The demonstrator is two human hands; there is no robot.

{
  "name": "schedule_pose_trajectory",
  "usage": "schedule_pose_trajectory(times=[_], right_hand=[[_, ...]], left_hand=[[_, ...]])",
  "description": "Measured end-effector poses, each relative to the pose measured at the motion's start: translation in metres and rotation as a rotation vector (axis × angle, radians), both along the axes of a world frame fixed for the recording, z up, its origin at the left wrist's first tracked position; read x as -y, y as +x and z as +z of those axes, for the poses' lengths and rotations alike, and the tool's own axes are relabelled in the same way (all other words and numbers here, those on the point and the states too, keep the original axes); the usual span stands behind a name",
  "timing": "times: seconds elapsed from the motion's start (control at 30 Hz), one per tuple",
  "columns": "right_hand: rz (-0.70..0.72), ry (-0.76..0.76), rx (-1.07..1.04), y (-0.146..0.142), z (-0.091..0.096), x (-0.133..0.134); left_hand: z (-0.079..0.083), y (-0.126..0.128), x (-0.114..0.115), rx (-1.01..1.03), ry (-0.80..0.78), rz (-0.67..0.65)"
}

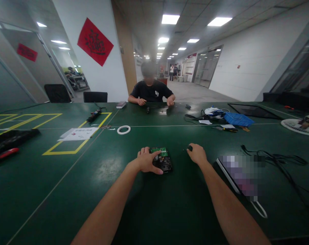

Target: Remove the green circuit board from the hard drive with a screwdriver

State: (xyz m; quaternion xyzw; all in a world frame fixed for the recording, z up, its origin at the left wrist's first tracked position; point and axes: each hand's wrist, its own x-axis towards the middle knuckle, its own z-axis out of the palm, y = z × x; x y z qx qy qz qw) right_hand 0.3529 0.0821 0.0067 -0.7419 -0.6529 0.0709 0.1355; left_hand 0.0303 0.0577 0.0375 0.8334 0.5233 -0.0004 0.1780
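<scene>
A black hard drive with a green circuit board lies flat on the dark green table. Across its left side rests my left hand, thumb at the near edge and forefinger reaching over the board, gripping it. My right hand is closed around a small screwdriver, to the right of the drive and apart from it. Its dark handle shows at the fingertips and a thin shaft points left; the rest is hidden in the fingers.
A pixelated phone-like slab with a white strap and a black cable lie at right. Farther back are a white ring, paper sheets, pliers and a blue tray. A person sits opposite.
</scene>
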Motion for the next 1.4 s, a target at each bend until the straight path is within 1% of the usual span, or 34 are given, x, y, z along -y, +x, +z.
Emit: schedule_pose_trajectory(times=[0.07,0.13,0.2,0.27,0.37,0.43,0.47,0.5,0.53,0.63,0.73,0.83,0.9,0.93,1.0,1.07,1.13,1.23,1.4], right_hand=[[-0.003,-0.006,-0.001,-0.003,-0.002,-0.001],[-0.006,-0.016,-0.004,-0.006,-0.003,-0.002],[-0.007,-0.025,-0.008,-0.009,-0.006,-0.004],[-0.011,-0.029,-0.009,-0.011,-0.008,-0.005],[-0.012,-0.032,-0.007,-0.012,-0.011,-0.006],[-0.01,-0.032,-0.001,-0.012,-0.011,-0.005],[-0.007,-0.03,0.002,-0.011,-0.011,-0.005],[-0.001,-0.025,0.005,-0.01,-0.01,-0.004],[0.007,-0.018,0.006,-0.009,-0.01,-0.003],[0.033,-0.004,-0.003,-0.006,-0.009,-0.001],[0.041,0.005,-0.018,-0.004,-0.009,0.0],[0.048,0.021,-0.026,-0.009,-0.006,0.003],[0.101,0.076,-0.033,-0.02,-0.003,0.006],[0.156,0.116,-0.039,-0.028,-0.001,0.008],[0.318,0.188,-0.065,-0.047,0.004,0.014],[0.479,0.197,-0.095,-0.066,0.007,0.021],[0.584,0.18,-0.112,-0.081,0.009,0.027],[0.63,0.159,-0.107,-0.091,0.012,0.033],[0.584,0.114,-0.004,-0.095,0.019,0.039]], left_hand=[[0.007,0.008,0.002,-0.037,-0.011,0.026],[0.012,0.021,0.007,-0.047,-0.019,0.109],[0.012,0.037,0.013,-0.037,-0.01,0.216],[0.009,0.057,0.021,-0.022,0.044,0.328],[-0.001,0.085,0.029,0.004,0.183,0.484],[-0.008,0.094,0.031,0.015,0.224,0.531],[-0.012,0.094,0.031,0.028,0.24,0.533],[-0.015,0.091,0.031,0.048,0.247,0.51],[-0.018,0.084,0.03,0.073,0.235,0.454],[-0.025,0.053,0.032,0.136,0.225,0.255],[-0.029,0.023,0.037,0.129,0.234,0.214],[-0.031,0.007,0.04,0.141,0.242,0.174],[-0.031,0.003,0.04,0.155,0.252,0.133],[-0.031,0.001,0.039,0.161,0.255,0.109],[-0.031,-0.001,0.037,0.172,0.262,0.063],[-0.031,-0.004,0.036,0.179,0.261,0.017],[-0.031,-0.007,0.036,0.184,0.256,-0.021],[-0.03,-0.009,0.039,0.19,0.262,-0.052],[-0.029,-0.006,0.041,0.212,0.266,-0.044]])
